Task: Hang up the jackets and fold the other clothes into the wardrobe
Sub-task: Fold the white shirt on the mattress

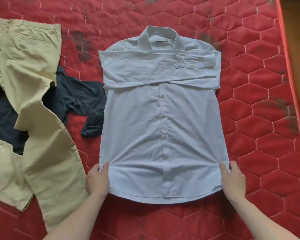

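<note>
A white button-up shirt (161, 122) lies flat and face up on the red quilted mattress (260, 94), collar pointing away from me. Both sleeves are folded across its chest. My left hand (97, 179) pinches the shirt's left side edge near the hem. At the opposite side edge, my right hand (232, 179) pinches the cloth at the same height. Small creases run inward from both grips.
Beige trousers (33, 104) sprawl over the left part of the mattress. A dark navy garment (80, 99) lies crumpled partly under them and touches the shirt's left side. The mattress edge (291, 70) runs down the right, with dark floor beyond.
</note>
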Action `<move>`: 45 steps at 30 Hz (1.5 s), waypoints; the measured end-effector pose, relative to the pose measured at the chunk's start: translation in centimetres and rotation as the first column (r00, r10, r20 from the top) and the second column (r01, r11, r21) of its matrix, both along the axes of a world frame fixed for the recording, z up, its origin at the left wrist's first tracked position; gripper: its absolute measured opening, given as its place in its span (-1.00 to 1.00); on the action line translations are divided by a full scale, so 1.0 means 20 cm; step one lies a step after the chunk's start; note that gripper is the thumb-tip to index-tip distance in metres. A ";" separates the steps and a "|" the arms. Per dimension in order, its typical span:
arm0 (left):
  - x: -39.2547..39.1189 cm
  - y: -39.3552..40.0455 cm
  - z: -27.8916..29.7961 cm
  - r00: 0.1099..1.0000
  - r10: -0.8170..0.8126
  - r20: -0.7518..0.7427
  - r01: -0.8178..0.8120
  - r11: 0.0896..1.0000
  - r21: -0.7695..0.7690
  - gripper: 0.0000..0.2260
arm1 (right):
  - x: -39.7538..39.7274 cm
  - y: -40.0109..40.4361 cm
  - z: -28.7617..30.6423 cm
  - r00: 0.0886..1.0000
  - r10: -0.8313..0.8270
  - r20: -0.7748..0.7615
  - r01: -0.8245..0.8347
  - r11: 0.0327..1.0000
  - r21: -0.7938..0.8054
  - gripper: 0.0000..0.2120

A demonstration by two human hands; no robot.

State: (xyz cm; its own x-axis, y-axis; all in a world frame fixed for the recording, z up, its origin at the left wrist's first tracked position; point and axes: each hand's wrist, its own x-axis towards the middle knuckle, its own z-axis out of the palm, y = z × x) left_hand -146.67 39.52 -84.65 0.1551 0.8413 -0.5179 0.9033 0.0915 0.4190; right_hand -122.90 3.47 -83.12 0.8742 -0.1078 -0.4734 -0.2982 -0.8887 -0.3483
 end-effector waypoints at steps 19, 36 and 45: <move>0.07 0.36 0.28 0.909 0.418 0.014 -0.195 0.453 -0.870 -0.92 | 0.29 0.02 0.15 0.881 -0.276 -0.385 0.358 0.920 0.160 -0.70; 1.05 0.90 0.20 0.594 0.779 0.198 -0.311 0.450 -0.838 -0.87 | 1.24 0.82 0.21 0.686 -0.446 -0.575 0.725 0.480 0.493 -0.81; 1.16 0.77 0.09 0.846 0.326 0.421 -0.289 0.945 -0.151 -0.81 | 1.10 0.95 0.05 0.939 -0.308 -0.150 0.339 0.769 0.542 -0.78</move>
State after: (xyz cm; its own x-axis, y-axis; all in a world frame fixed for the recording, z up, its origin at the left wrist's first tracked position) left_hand -123.40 54.90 -82.79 0.1198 0.8427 -0.5249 0.5508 0.3835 0.7413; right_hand -100.90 22.47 -82.09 0.8093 -0.0870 -0.5809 -0.5631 -0.3964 -0.7251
